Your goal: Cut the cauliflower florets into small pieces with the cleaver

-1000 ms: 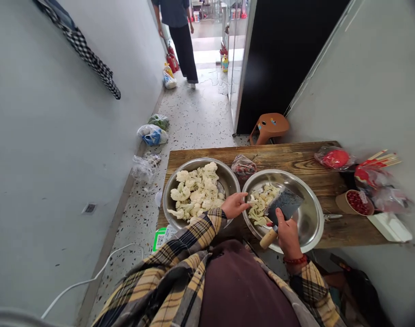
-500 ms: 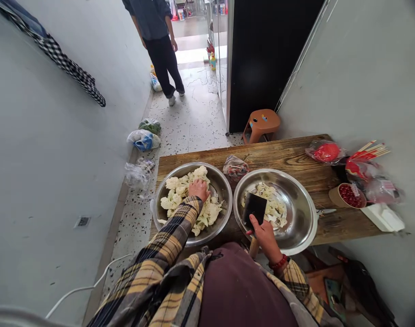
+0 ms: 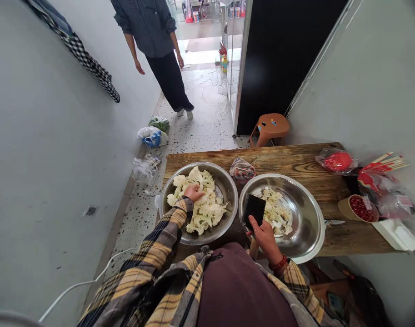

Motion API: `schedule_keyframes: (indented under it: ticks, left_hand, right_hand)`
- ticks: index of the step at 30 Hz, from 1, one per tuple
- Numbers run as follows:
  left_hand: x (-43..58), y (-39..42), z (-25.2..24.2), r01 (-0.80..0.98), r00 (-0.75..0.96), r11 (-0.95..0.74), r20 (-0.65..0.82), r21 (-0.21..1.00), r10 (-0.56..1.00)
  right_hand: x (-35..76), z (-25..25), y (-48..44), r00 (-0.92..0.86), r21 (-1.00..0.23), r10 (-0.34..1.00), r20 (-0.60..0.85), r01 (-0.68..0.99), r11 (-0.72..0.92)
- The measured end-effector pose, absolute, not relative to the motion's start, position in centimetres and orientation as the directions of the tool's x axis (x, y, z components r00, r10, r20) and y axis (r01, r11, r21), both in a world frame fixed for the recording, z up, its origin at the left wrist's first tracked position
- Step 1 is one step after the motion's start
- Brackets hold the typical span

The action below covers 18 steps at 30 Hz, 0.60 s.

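Note:
Large pale cauliflower pieces (image 3: 209, 213) heap up in the left steel basin (image 3: 232, 206). Over that heap is my left hand (image 3: 193, 193), its fingers closed on a cauliflower piece, though the fingertips are partly hidden. My right hand (image 3: 266, 237) grips a cleaver (image 3: 255, 209) by its wooden handle, the dark blade pointing up and away from me. The blade hangs over the near left side of the right steel basin (image 3: 304, 222). Smaller cut cauliflower bits (image 3: 277, 211) lie in that basin, some hidden behind the blade.
Both basins stand on a wooden table (image 3: 296, 159). Behind them lies a plastic bag (image 3: 242, 170); to the right are a small knife (image 3: 335, 222), a paper tub of red seeds (image 3: 362, 208) and bagged skewers (image 3: 384, 163). Beyond are an orange stool (image 3: 272, 127) and a standing person (image 3: 152, 36).
My left hand has shifted slightly left and drawn back within the left basin. My right hand still holds the cleaver in place. The person beyond the table has stepped closer, and the view has shifted slightly.

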<state>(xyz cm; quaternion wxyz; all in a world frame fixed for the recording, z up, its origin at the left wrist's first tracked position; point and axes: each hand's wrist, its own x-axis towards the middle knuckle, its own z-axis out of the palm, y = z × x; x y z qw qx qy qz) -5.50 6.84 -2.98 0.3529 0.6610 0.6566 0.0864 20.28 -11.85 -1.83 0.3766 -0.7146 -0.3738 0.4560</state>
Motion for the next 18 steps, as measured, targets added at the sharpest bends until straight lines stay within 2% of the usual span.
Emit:
schedule_keyframes:
  ticks: [3,4,6,8,9,15,18]
  left_hand:
    - [-6.9,5.1,-1.8,0.681,0.131,0.179,-0.358,0.710,0.925]
    - [-7.1,4.3,-1.3,0.571,0.140,0.229,-0.368,0.788,0.919]
    - [-7.3,2.7,-0.4,0.239,0.173,0.354,-0.398,0.904,0.901]
    - [-7.3,1.2,0.6,-0.053,0.205,0.437,-0.418,0.898,0.885]
    - [-7.3,0.6,1.1,-0.127,0.212,0.454,-0.423,0.882,0.881]
    - [-7.6,-2.0,3.1,-0.278,0.276,0.519,-0.451,0.808,0.849]
    - [-7.6,-3.0,3.0,-0.327,0.251,0.543,-0.483,0.773,0.839]
  right_hand:
    - [19.6,-1.7,-11.5,0.286,-0.885,0.891,-0.353,0.207,-0.418]
    - [19.3,-1.7,-11.4,0.275,-0.888,0.894,-0.354,0.203,-0.414]
    - [18.7,-1.5,-11.0,0.238,-0.894,0.900,-0.364,0.183,-0.410]
    - [18.1,-1.1,-10.4,0.190,-0.903,0.910,-0.369,0.160,-0.400]
    - [17.8,-0.8,-10.1,0.170,-0.908,0.914,-0.367,0.149,-0.392]
    - [16.2,1.5,-8.4,0.100,-0.933,0.928,-0.358,0.007,-0.361]
    - [15.5,2.0,-8.3,0.102,-0.927,0.924,-0.369,0.030,-0.374]
